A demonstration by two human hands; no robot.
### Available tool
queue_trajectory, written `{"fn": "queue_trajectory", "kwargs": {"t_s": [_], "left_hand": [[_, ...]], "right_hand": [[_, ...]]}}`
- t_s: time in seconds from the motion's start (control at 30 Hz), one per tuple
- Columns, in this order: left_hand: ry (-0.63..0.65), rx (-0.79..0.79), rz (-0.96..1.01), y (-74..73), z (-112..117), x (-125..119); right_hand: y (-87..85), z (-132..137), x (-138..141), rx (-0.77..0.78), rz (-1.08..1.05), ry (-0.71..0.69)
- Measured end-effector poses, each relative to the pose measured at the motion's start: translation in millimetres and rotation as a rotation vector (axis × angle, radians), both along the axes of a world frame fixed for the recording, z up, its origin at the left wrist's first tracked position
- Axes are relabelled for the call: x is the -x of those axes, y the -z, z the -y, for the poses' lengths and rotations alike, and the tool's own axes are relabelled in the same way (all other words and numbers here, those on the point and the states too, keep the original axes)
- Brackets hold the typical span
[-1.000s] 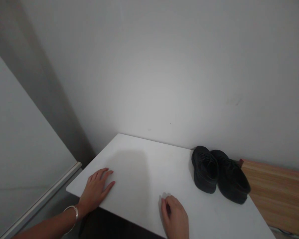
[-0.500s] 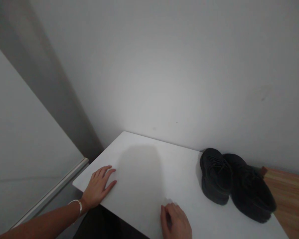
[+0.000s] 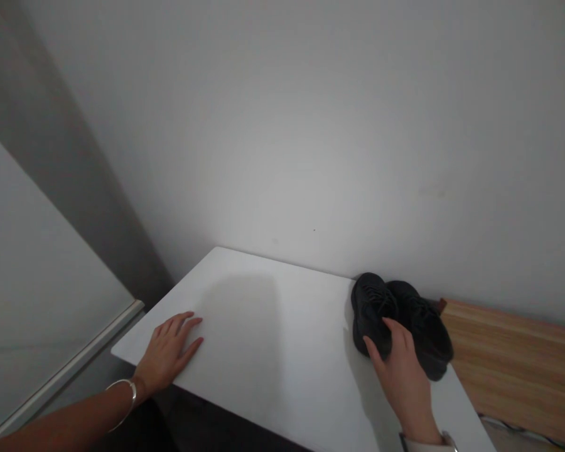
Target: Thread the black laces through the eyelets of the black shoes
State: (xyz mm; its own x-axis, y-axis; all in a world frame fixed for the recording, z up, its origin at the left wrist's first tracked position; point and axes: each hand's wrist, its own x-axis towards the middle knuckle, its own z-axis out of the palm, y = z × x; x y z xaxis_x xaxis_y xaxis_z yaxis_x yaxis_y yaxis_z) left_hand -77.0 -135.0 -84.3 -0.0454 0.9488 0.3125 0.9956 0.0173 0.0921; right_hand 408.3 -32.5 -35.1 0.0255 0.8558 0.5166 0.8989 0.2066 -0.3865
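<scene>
A pair of black shoes (image 3: 400,314) stands side by side at the back right of a white table (image 3: 273,351), against the wall. My right hand (image 3: 400,370) reaches over the heel of the left shoe, thumb on one side and fingers on top, spread and touching it. My left hand (image 3: 167,351) lies flat and open on the table's front left corner, with a silver bangle (image 3: 125,392) on its wrist.
A grey-white wall (image 3: 311,125) rises right behind the table. A wooden surface (image 3: 513,370) adjoins the table on the right. A white panel with a pale rail (image 3: 51,326) slopes at the left, beyond the table's edge.
My right hand has moved from the table's front edge to the right and forward onto the shoes, and has uncurled. My left hand has stayed flat on the corner.
</scene>
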Motion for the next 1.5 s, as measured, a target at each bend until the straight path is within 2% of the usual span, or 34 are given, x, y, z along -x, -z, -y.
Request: {"fn": "queue_trajectory", "kwargs": {"t_s": [0.1,0.2,0.3,0.37,0.5,0.6,0.7,0.9,1.13,1.23,1.33,1.43,1.5], "left_hand": [[0.011,-0.017,0.001,1.0,0.3,0.4],[0.026,-0.048,0.004,3.3,0.5,0.9],[0.024,-0.079,0.001,6.7,0.6,1.7],[0.022,-0.100,0.001,8.0,1.1,1.9],[0.024,-0.119,0.020,7.2,2.8,1.4],[0.027,-0.117,0.022,6.7,3.5,1.1],[0.026,-0.115,0.017,6.2,4.2,0.5],[0.015,-0.111,0.018,2.4,6.8,-2.6],[0.007,-0.125,0.034,2.5,6.9,-3.3],[0.010,-0.121,0.035,2.7,6.9,-3.7],[0.005,-0.107,0.038,3.2,6.8,-3.7],[0.001,-0.091,0.041,3.9,6.2,-3.4],[0.000,-0.085,0.041,4.4,5.6,-3.6]], "right_hand": [[14.3,-12.8,-19.3,0.080,0.073,-0.043],[27.2,-21.9,-24.2,0.072,0.058,-0.063],[24.8,-17.6,-15.7,0.025,0.036,-0.098],[18.4,-2.4,-2.4,-0.024,-0.005,-0.144],[10.4,46.8,38.6,-0.084,-0.120,-0.248],[12.4,79.8,74.2,-0.084,-0.180,-0.339],[17.8,99.8,105.6,-0.108,-0.188,-0.411],[29.8,115.0,145.1,-0.149,-0.145,-0.495],[32.6,112.7,172.6,-0.098,-0.157,-0.489],[31.2,112.2,168.7,-0.005,-0.222,-0.562],[35.2,111.6,144.5,0.050,-0.306,-0.580],[47.6,107.0,108.9,-0.019,-0.335,-0.401],[57.6,102.3,89.9,-0.006,-0.352,-0.265]]}}
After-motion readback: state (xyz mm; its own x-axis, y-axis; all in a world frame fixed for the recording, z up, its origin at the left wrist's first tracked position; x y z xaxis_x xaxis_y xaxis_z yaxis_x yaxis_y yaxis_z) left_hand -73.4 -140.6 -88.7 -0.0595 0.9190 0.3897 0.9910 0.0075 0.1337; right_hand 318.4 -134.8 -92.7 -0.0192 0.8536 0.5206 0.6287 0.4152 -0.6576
